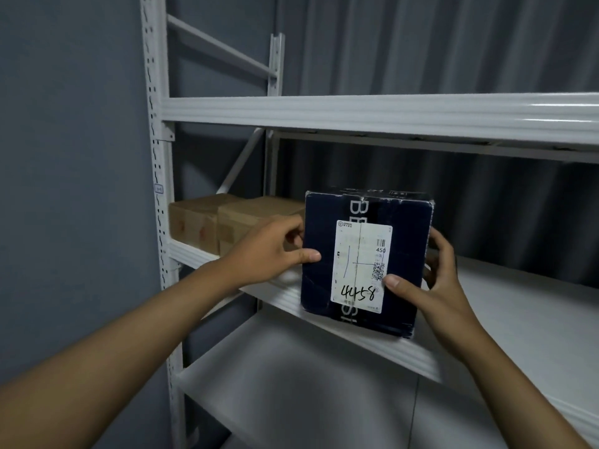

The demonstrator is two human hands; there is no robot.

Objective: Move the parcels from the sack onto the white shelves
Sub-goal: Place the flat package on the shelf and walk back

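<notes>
White metal shelving (372,116) against grey corrugated wall. Dark navy cardboard parcel (366,264), centre frame, upright at middle shelf's front edge, labelled face toward camera, long axis vertical. Left hand (272,251) and right hand (431,280) grip its sides.

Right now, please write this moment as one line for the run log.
step: shelving | hands: left hand and right hand hold dark box | place: middle shelf front edge | beside: two brown boxes
</notes>
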